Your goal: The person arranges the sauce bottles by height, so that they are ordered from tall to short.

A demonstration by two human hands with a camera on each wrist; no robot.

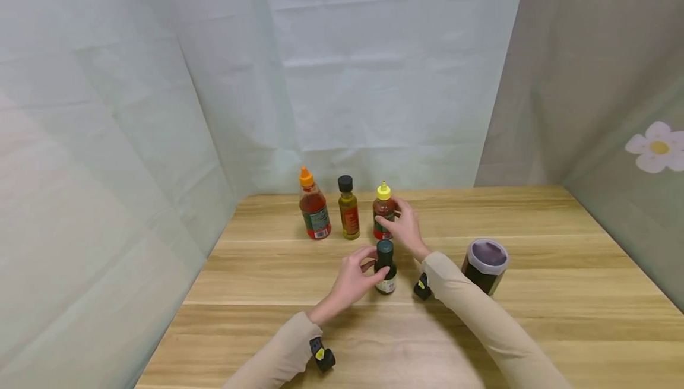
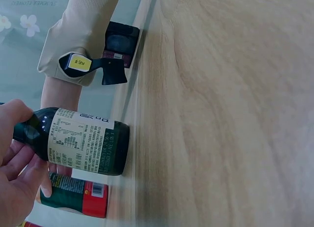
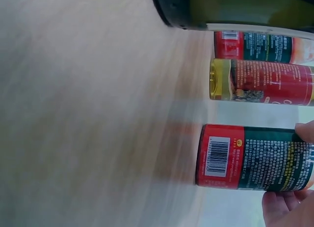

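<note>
My left hand [image 1: 355,271] grips a small dark bottle [image 1: 386,285] by its neck and shoulder, thumb on one side and fingers on the other. The bottle stands upright, with a dark cap and a printed pale label [image 2: 73,141] that shows in the left wrist view. Just behind it, my right hand [image 1: 407,230] holds a squeeze bottle of red sauce [image 1: 382,206] with a yellow nozzle cap, thumb and fingers around its upper body. The right wrist view shows the barcode on this sauce bottle's red and green label [image 3: 255,158].
Left of the squeeze bottle stand a black-capped bottle of yellowish liquid [image 1: 349,217] and an orange-capped bottle of red sauce [image 1: 314,211]. A dark jar [image 1: 483,264] with a pale lid is by my right forearm. Pale cloth [image 1: 374,80] hangs behind the wooden table [image 1: 256,282].
</note>
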